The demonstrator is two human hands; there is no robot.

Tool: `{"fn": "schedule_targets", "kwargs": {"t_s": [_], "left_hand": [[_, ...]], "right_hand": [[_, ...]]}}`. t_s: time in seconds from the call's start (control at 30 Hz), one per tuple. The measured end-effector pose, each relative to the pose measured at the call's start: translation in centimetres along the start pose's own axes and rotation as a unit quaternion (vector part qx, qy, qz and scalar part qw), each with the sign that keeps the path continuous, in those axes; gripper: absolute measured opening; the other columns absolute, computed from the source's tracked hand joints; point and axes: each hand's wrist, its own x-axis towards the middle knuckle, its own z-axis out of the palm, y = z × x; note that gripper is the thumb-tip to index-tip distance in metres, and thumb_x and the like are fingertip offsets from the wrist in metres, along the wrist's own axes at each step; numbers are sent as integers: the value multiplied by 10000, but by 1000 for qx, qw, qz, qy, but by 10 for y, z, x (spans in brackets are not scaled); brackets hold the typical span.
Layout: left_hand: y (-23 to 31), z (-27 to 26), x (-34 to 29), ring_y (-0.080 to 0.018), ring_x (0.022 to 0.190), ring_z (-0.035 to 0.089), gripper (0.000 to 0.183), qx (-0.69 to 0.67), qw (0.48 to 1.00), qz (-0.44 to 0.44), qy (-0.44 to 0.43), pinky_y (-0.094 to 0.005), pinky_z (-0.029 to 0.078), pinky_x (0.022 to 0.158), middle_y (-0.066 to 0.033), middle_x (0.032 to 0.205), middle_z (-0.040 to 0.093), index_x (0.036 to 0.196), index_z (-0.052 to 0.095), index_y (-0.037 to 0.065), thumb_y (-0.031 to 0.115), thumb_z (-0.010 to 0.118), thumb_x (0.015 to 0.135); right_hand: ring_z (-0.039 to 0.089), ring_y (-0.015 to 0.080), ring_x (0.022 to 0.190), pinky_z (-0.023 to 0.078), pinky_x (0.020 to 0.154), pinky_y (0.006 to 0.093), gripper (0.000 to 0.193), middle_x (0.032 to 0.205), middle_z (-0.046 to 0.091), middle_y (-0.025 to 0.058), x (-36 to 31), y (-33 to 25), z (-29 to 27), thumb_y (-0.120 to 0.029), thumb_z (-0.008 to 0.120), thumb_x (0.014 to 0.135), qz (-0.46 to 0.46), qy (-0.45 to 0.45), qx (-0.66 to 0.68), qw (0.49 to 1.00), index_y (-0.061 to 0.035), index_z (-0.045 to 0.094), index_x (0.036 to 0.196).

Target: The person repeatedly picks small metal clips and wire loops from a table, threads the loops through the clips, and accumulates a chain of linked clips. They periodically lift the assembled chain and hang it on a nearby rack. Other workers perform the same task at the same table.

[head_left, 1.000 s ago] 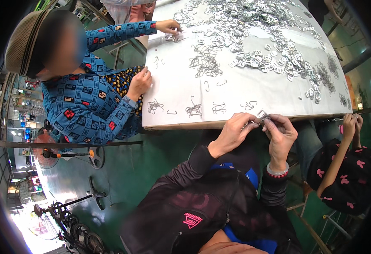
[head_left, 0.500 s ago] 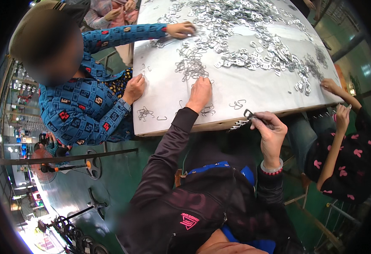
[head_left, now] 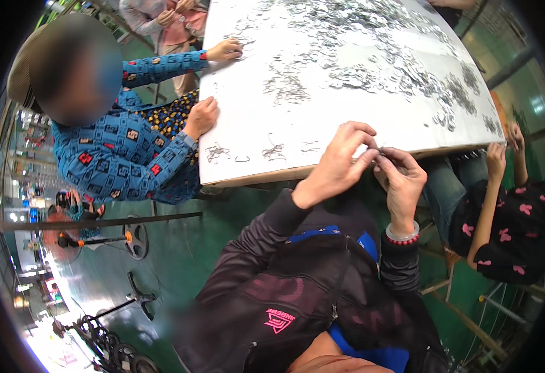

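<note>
Your left hand (head_left: pixel 341 165) and right hand (head_left: pixel 404 186) mostly hide the small dark metal piece (head_left: pixel 381 151) at their fingertips; you cannot make out its shape. Blur smears the many flat silvery metal pieces (head_left: pixel 363 79) and the heap of thin grey wire hooks (head_left: pixel 288 87). The upper edge cuts off your white-covered table (head_left: pixel 353 110) and the co-worker in pale pink clothing (head_left: pixel 186 30).

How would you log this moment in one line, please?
left hand: fingertips at small dark piece | right hand: pinching it, detail hidden | white table: bent wires, silvery buckles
</note>
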Motion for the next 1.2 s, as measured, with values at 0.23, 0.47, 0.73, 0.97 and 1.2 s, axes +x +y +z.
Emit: {"fn": "schedule_targets", "kwargs": {"t_s": [0.23, 0.47, 0.73, 0.97, 1.2], "left_hand": [[14, 13, 1, -280, 1044, 531, 109, -10, 997, 46, 62, -365, 453, 866, -126, 1104, 555, 913, 575, 22, 40, 649, 835], [0, -6, 8, -217, 1129, 561, 329, -42, 997, 51, 50, -329, 482, 883, -94, 1228, 584, 1141, 600, 43, 78, 698, 828], [-180, -111, 25, -324, 948, 593, 323, 327, 932, 27, -155, -384, 484, 829, -176, 989, 635, 1035, 654, 5, -70, 505, 758], [-188, -132, 22, -353, 821, 560, 58, 386, 870, 22, -306, -415, 441, 747, -193, 868, 566, 902, 576, -35, 16, 571, 875], [-148, -69, 60, -355, 842, 554, 128, 226, 953, 119, -160, -392, 444, 778, -204, 915, 579, 976, 550, -52, 58, 486, 957]], "right_hand": [[620, 113, 787, 527, 713, 226, 154, 903, 652, 75, -6, 3, 2, 90, 631, 851, -90, -21, -30, 995, 65, 622, 1002], [563, 79, 691, 455, 590, 193, 167, 891, 632, 74, -9, -26, -5, 133, 629, 818, -175, 5, 1, 985, 47, 619, 961], [603, 194, 726, 477, 665, 308, 152, 804, 666, 141, -39, -170, -58, 66, 729, 728, -492, 1, -110, 864, 39, 666, 864], [553, 183, 767, 439, 632, 263, 141, 839, 645, 95, -116, -256, -101, -36, 707, 805, -592, 18, -84, 801, -32, 631, 923], [481, 162, 739, 393, 544, 227, 169, 803, 602, 76, -205, -295, -106, -129, 673, 870, -616, 150, -272, 724, -85, 644, 1031]]}}
